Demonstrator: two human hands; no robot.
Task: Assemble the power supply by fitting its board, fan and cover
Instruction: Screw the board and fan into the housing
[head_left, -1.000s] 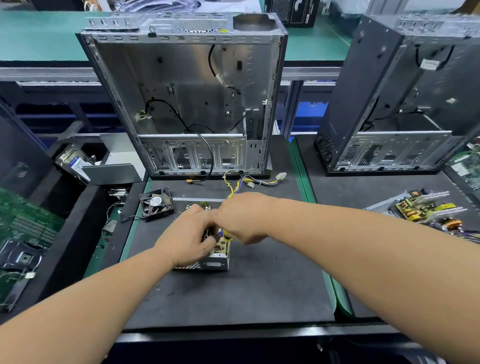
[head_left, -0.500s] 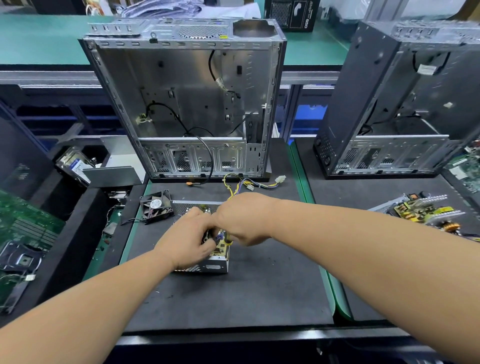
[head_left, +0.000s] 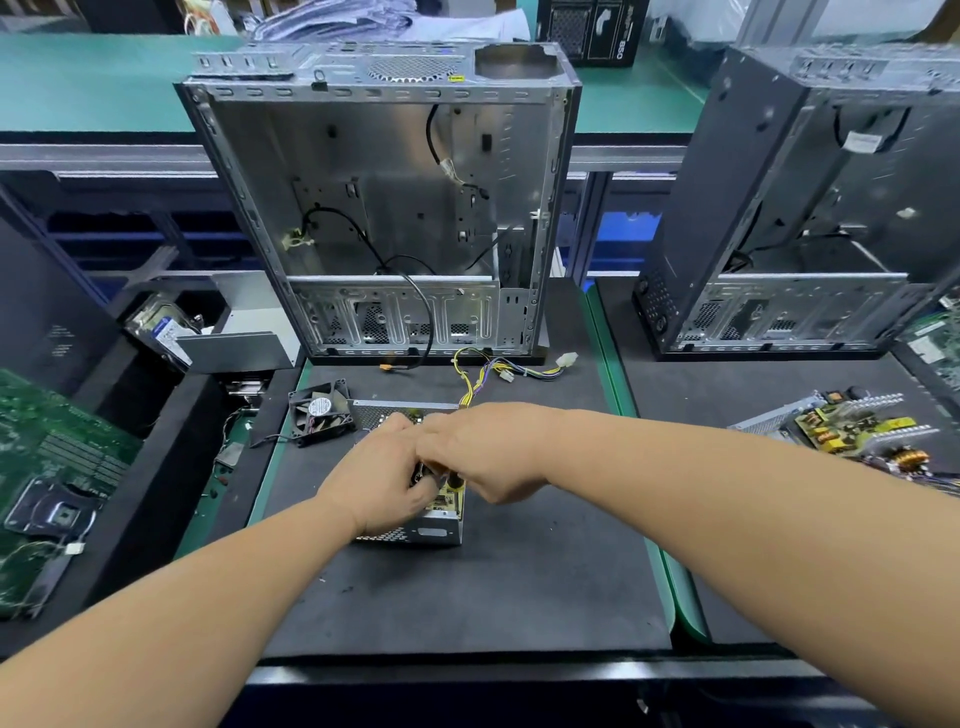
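Both hands crowd over the open power supply case (head_left: 415, 530) mid-mat, the left hand (head_left: 387, 478) and right hand (head_left: 480, 452) curled onto the board (head_left: 448, 500) inside. What each pinches, I cannot tell. The fan (head_left: 321, 413) waits just beyond the case's far-left corner, nearer the left hand.

1. The power supply housing (head_left: 415, 530) sits on the foam mat (head_left: 467, 597), near its middle.
2. Both hands meet over the housing, the left hand (head_left: 382, 478) touching the right hand (head_left: 483, 452).
3. The fan (head_left: 322, 410) lies on the mat just left of the housing's far end.
4. The wire bundle (head_left: 498, 369) runs behind the housing toward the open computer case (head_left: 384, 208), which stands at the mat's back.
5. A second case (head_left: 810, 218) stands to the right, with a bare board (head_left: 852, 431) before it.
6. A motherboard (head_left: 57, 478) lies far left.
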